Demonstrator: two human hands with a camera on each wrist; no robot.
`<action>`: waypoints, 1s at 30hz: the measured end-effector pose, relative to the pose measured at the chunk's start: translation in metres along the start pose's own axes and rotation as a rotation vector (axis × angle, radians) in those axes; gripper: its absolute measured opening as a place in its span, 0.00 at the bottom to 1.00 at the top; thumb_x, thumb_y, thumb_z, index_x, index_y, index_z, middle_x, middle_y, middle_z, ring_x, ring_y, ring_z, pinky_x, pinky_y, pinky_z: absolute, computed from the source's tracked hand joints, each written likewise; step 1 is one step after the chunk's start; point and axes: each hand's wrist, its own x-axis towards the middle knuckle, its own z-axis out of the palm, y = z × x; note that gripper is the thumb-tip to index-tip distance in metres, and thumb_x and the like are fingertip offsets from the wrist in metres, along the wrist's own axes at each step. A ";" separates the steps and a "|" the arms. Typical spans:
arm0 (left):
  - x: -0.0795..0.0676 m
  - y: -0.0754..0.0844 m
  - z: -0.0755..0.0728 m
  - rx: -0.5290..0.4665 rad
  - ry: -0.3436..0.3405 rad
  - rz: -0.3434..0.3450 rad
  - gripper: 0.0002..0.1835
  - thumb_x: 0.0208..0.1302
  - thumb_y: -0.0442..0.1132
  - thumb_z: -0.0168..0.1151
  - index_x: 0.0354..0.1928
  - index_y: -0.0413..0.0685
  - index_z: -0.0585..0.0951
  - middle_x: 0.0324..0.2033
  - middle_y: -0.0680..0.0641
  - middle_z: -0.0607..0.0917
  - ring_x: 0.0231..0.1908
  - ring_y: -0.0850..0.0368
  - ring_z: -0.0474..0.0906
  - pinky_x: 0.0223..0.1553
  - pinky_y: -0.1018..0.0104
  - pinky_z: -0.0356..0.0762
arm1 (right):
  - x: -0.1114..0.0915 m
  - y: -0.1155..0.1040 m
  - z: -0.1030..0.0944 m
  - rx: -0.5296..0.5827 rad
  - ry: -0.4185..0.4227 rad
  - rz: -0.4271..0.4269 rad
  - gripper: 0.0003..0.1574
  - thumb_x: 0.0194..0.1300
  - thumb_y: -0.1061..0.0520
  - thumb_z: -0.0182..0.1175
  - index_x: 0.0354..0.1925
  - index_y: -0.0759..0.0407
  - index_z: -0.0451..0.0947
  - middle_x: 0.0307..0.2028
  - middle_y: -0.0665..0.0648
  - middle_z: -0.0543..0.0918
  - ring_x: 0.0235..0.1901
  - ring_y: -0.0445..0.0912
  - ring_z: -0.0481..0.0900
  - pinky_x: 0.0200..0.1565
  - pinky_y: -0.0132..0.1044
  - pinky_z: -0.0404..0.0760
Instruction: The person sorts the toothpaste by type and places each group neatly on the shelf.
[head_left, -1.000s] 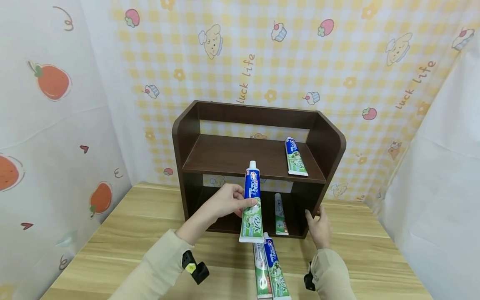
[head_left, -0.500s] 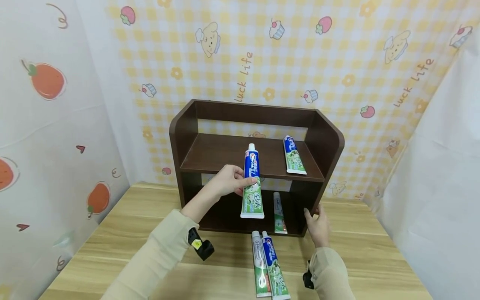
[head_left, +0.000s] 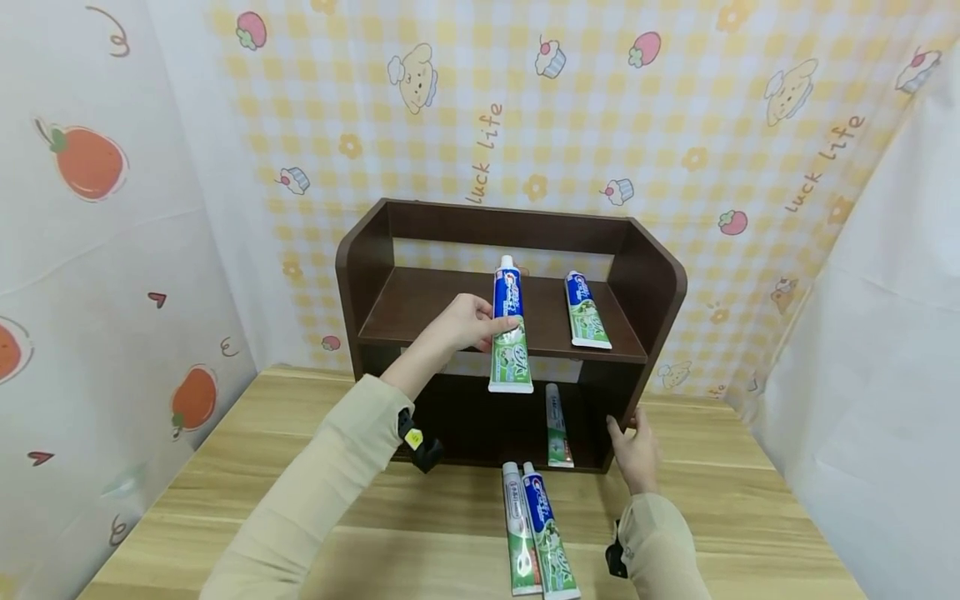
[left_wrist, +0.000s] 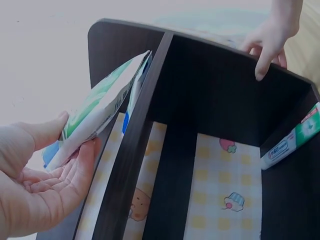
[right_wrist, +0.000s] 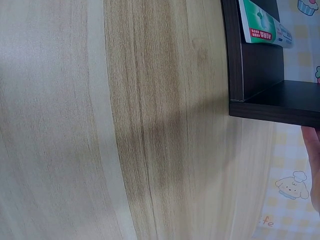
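Yellow-checked cloth backs the wooden table, where I see a dark two-tier shelf. I have the right hand gripping its side; near its upper board, my left hand pinches a toothpaste tube.

Beige sleeves, black cameras, apparent yellow sticker

blue-green toothpaste tube | cap facing rear | held near brown shelf

The setting looked booth-like to me: a table hemmed in by a checked sheet behind, a fruit-print sheet at left, a white sheet at right. I couldn't determine the building.
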 end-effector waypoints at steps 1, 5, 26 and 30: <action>0.003 0.002 -0.001 -0.008 0.003 -0.004 0.24 0.59 0.48 0.61 0.47 0.34 0.74 0.41 0.37 0.82 0.32 0.49 0.84 0.38 0.62 0.83 | 0.000 0.000 0.000 -0.001 -0.002 0.001 0.15 0.63 0.50 0.54 0.41 0.59 0.66 0.48 0.68 0.77 0.51 0.63 0.72 0.49 0.55 0.65; 0.013 0.007 -0.003 -0.023 0.024 -0.028 0.26 0.58 0.47 0.61 0.49 0.32 0.71 0.43 0.37 0.81 0.35 0.47 0.84 0.36 0.64 0.83 | 0.000 0.000 0.000 -0.005 -0.002 0.003 0.15 0.63 0.50 0.54 0.41 0.59 0.66 0.49 0.69 0.76 0.51 0.63 0.72 0.49 0.56 0.65; 0.073 -0.001 -0.007 -0.010 0.090 -0.170 0.25 0.57 0.45 0.63 0.46 0.30 0.71 0.38 0.36 0.83 0.31 0.50 0.84 0.32 0.66 0.83 | -0.002 0.001 0.002 0.004 0.013 -0.003 0.15 0.62 0.51 0.55 0.42 0.59 0.67 0.47 0.69 0.78 0.51 0.64 0.73 0.49 0.55 0.64; 0.070 0.001 -0.005 0.008 0.107 -0.215 0.22 0.59 0.45 0.61 0.46 0.34 0.71 0.41 0.38 0.83 0.24 0.56 0.81 0.31 0.69 0.83 | -0.002 0.001 0.001 0.009 0.010 0.003 0.15 0.63 0.51 0.55 0.43 0.59 0.67 0.47 0.68 0.78 0.51 0.64 0.72 0.49 0.55 0.64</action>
